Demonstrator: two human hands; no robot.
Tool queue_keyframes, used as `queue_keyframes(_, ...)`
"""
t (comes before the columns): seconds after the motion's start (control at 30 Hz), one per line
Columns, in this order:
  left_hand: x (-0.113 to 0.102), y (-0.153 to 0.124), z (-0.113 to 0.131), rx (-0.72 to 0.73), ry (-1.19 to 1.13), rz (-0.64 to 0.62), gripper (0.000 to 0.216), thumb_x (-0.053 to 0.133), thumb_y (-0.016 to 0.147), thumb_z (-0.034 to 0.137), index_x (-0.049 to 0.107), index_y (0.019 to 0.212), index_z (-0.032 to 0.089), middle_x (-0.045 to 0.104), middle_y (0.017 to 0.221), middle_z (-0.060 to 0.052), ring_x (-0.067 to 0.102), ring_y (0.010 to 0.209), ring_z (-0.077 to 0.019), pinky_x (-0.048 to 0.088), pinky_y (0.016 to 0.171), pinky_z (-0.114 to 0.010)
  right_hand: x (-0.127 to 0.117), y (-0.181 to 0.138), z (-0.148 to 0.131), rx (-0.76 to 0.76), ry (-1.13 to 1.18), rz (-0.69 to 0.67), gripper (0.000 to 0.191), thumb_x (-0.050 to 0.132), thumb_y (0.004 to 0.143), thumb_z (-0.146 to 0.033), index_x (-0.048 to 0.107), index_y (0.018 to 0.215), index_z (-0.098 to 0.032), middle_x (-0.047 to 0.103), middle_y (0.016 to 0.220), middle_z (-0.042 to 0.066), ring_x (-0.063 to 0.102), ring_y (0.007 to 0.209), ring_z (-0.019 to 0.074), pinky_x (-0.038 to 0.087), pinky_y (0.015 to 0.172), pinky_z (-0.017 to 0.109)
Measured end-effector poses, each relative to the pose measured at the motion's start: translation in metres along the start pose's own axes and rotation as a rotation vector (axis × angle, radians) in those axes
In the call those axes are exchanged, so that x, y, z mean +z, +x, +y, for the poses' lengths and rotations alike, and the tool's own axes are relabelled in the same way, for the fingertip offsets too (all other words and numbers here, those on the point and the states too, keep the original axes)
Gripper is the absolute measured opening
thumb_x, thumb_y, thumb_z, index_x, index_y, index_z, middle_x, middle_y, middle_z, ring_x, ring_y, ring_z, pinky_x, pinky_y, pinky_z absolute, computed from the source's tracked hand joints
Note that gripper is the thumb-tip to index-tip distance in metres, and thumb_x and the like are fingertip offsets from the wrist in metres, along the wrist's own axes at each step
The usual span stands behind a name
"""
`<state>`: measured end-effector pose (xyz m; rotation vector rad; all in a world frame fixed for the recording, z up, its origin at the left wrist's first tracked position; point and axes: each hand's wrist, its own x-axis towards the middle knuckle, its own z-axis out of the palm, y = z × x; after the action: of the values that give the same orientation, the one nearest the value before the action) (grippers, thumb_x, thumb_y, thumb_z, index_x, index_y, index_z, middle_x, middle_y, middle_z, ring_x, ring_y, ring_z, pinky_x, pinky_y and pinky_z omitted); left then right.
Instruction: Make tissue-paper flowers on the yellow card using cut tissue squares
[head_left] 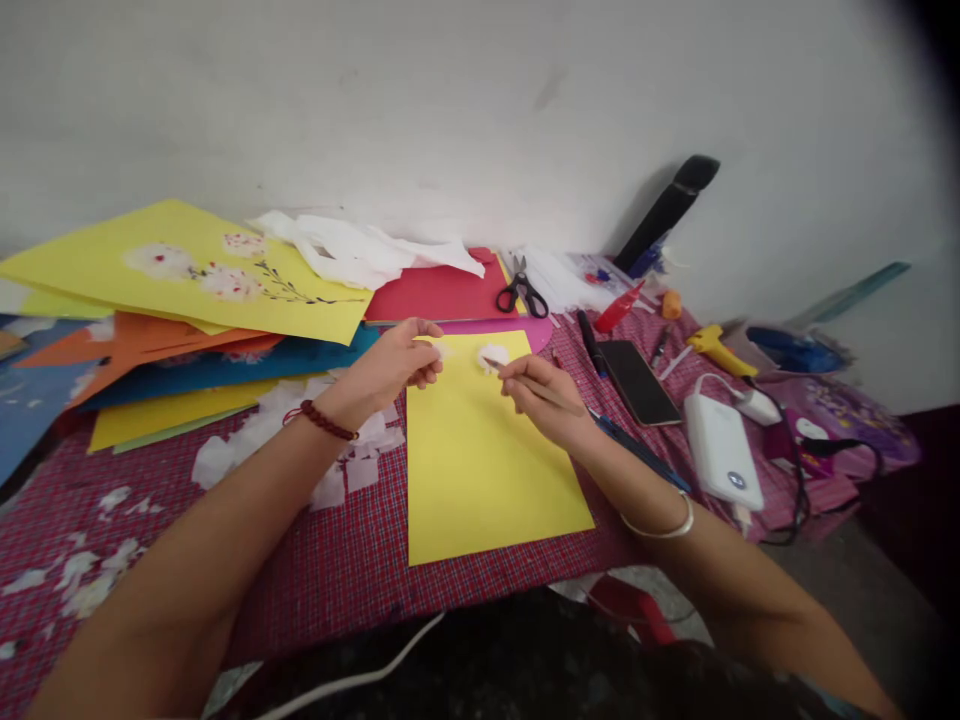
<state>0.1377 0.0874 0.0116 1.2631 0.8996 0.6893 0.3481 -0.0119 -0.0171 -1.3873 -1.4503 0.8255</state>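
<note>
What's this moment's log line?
right hand: holds slim brown stick; white crumpled tuft: at stick's tip; left hand: at yellow rectangular paper

A dark-red braided bracelet [328, 422] circles the wrist of the bare left hand [396, 366]; a thin, pale bangle [673, 533] rings that of the bare right hand [553, 402]. Dark, faintly mottled clothing [525, 650] shows below, a white cable [390, 667] across it.

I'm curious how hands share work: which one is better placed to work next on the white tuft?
Probably the right hand: it holds a thin stick with its tip at the white tuft. The left hand is farther, near a top corner of the yellow sheet; whether it holds anything is unclear.
</note>
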Motion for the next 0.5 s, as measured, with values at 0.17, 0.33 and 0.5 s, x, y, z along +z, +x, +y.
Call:
queue_keyframes(0.17, -0.001, -0.014, 0.02, -0.038, -0.07, -0.193, 0.031, 0.062, 0.078, 0.014, 0.054, 0.107, 0.021, 0.057, 0.06, 0.006, 0.045, 0.044, -0.0049, 0.029, 0.043, -0.016, 0.01, 0.027, -0.023, -0.261, -0.044, -0.044, 0.009, 0.063, 0.085, -0.025, 0.062, 0.093, -0.02, 0.059, 0.074, -0.002, 0.049, 0.061, 0.011, 0.039, 0.057, 0.026)
queue_keyframes(0.33, 0.0, -0.023, 0.03, -0.015, -0.046, -0.24, 0.037, 0.066, 0.076, 0.016, 0.056, 0.111, 0.021, 0.054, 0.059, 0.006, 0.044, 0.045, -0.0059, 0.026, 0.041, -0.017, 0.021, 0.032, -0.028, -0.335, 0.074, -0.068, 0.02, 0.07, 0.085, -0.034, 0.061, 0.095, -0.02, 0.064, 0.085, 0.001, 0.047, 0.06, 0.0103, 0.039, 0.056, 0.026)
queue_keyframes(0.5, 0.006, -0.023, 0.03, -0.061, 0.049, -0.237, 0.037, 0.068, 0.074, 0.016, 0.056, 0.109, 0.021, 0.053, 0.057, 0.006, 0.043, 0.043, -0.0063, 0.024, 0.04, -0.018, 0.022, 0.028, -0.021, -0.326, 0.065, -0.077, 0.025, 0.071, 0.085, -0.042, 0.062, 0.093, -0.02, 0.06, 0.075, 0.0, 0.048, 0.059, 0.0115, 0.038, 0.055, 0.026)
